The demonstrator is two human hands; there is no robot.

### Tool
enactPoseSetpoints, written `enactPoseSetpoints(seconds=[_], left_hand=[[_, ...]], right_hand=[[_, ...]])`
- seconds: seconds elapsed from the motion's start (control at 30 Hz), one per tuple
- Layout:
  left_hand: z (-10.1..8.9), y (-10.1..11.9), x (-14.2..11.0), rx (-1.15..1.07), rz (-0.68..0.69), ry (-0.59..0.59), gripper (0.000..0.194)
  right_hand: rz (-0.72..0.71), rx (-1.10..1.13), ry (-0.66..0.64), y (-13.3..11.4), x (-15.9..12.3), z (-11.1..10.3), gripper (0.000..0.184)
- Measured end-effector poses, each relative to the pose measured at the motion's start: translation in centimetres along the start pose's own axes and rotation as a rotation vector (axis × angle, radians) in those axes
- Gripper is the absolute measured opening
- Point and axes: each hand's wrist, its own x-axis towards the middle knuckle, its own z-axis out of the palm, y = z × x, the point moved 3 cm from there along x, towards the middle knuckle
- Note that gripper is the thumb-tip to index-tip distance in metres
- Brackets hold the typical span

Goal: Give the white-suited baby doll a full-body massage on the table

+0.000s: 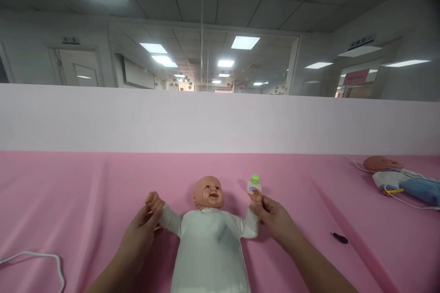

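A baby doll (212,249) in a white long-sleeved top lies face up on the pink sheet, its head toward the white partition. Its two arms are spread out and raised to the sides. My left hand (140,229) is closed around the doll's wrist on the left side of the view. On the other side, my right hand (275,217) pinches the doll's other hand between thumb and fingers. Just behind that doll hand stands a small white bottle (255,184) with a green cap. The doll's lower body runs out of view at the bottom.
Over the table lies a pink sheet (68,201) with folds. A white partition (220,121) runs along the back. At the far right lies a second doll (405,181) with blue clothing and thin tubes. A small black object (339,238) and a white cable (41,254) rest on the sheet.
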Motion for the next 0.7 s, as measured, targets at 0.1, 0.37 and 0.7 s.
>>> enactPoseSetpoints(seconds=[0.1, 0.37, 0.7], left_hand=[[-1.2, -1.3, 1.1, -0.117, -0.202, 0.110, 0.034], [-1.5, -0.9, 0.9, -0.120, -0.119, 0.049, 0.048], [2.9, 2.9, -5.3, 0.513, 0.499, -0.131, 0.030]], right_hand=[[0.271, 0.084, 0.028, 2.9, 1.7, -1.5, 0.044], [0.267, 0.222, 0.007, 5.0, 2.4, -1.1, 0.044], [-0.451, -0.239, -0.171, -2.3, -2.7, 3.1, 0.037]])
